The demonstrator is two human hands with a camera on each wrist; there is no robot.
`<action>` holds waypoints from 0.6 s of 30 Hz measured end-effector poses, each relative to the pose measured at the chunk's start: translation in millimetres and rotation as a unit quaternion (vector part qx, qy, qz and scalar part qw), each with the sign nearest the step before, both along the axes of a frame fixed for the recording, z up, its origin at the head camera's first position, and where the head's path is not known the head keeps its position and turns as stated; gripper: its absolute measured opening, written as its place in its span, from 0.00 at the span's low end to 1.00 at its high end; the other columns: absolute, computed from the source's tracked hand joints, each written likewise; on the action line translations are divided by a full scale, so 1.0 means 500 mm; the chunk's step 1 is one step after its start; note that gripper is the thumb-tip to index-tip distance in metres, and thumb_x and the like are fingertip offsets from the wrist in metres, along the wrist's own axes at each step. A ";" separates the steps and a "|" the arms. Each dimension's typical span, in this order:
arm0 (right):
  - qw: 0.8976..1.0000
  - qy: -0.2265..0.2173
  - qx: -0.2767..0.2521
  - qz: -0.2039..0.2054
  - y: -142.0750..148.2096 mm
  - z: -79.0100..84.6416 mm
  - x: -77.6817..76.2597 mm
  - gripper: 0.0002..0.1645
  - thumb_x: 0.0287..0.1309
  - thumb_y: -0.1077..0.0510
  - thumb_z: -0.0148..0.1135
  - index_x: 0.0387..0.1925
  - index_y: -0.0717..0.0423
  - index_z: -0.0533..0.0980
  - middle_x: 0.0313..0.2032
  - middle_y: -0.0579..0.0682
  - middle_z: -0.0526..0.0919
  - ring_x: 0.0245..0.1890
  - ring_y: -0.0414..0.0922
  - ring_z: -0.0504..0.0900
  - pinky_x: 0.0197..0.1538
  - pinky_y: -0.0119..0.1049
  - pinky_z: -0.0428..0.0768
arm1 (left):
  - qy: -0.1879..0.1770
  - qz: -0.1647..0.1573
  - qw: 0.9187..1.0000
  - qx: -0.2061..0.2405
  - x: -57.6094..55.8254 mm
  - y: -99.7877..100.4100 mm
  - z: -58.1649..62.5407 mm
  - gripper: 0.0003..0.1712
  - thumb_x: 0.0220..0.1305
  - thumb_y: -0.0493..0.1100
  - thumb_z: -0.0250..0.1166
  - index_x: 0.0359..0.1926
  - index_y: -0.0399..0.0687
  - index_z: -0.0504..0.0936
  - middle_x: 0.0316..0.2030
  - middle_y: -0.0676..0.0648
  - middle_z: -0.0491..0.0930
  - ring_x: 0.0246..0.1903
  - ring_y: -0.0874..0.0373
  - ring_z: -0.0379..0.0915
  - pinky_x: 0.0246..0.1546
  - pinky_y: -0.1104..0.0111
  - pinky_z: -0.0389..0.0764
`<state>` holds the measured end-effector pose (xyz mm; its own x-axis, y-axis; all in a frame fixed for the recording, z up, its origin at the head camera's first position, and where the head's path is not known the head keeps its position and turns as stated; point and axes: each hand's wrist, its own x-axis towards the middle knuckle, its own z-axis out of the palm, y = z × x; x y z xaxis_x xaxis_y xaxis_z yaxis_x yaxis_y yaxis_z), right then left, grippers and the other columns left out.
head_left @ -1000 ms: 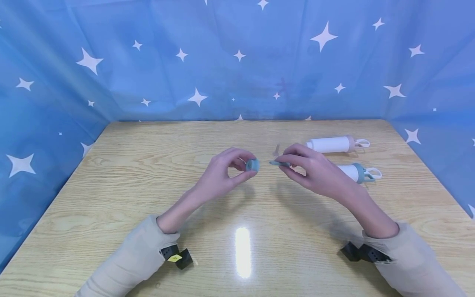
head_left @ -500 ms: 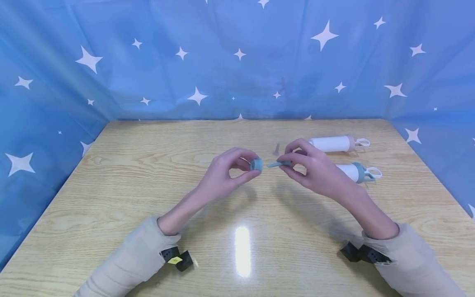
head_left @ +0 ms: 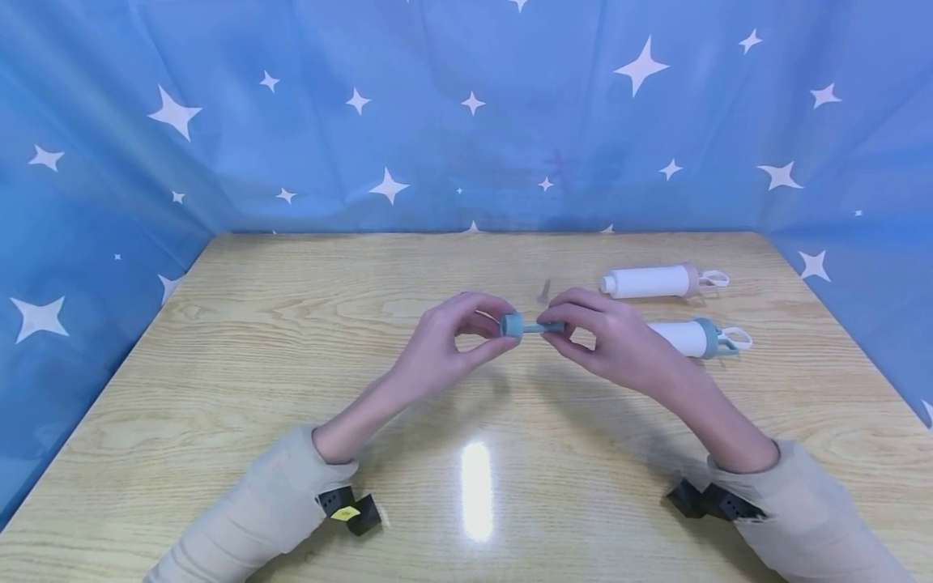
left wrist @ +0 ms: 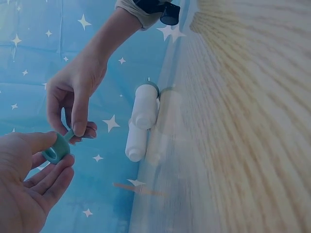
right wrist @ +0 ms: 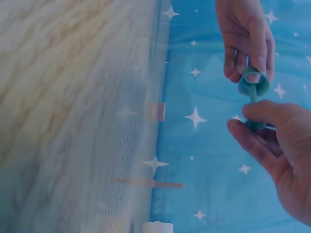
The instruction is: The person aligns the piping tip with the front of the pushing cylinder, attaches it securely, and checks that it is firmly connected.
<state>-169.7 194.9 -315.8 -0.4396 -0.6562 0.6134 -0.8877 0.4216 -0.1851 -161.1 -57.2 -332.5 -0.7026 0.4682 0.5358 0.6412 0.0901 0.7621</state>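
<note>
My left hand pinches a short teal ring between thumb and fingers, above the middle of the table. Facing it, my right hand pinches a slim teal stick-like piece with a wider end between the fingertips. The stick's thin end meets the ring's side in the head view; seen from the right wrist, it overlaps the opening of the ring. Behind my right hand lies a white bottle with a teal collar and loop, its near end hidden by the hand.
A second white bottle with a pink collar and loop lies farther back on the right. A small pinkish stick-like piece lies beyond the right fingertips. The wooden table ends at a blue star-patterned curtain.
My left hand has moved right with the teal ring, turning it, and the gap to the teal stick has closed. My right hand has shifted slightly left.
</note>
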 end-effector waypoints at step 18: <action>1.000 -0.012 -0.018 -0.006 -0.015 0.000 0.012 0.16 0.47 0.71 0.75 0.37 0.58 0.81 0.36 0.45 0.82 0.31 0.36 0.81 0.38 0.23 0.81 | -0.015 -0.022 1.000 0.014 0.007 0.009 0.003 0.17 0.61 0.30 0.72 0.51 0.36 0.81 0.42 0.46 0.83 0.39 0.59 0.85 0.47 0.67 0.86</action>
<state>-163.7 187.5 -315.9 -0.4625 -0.6276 0.6263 -0.8775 0.4253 -0.2218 -157.4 -52.9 -330.9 -0.6976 0.4840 0.5283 0.6208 0.0403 0.7829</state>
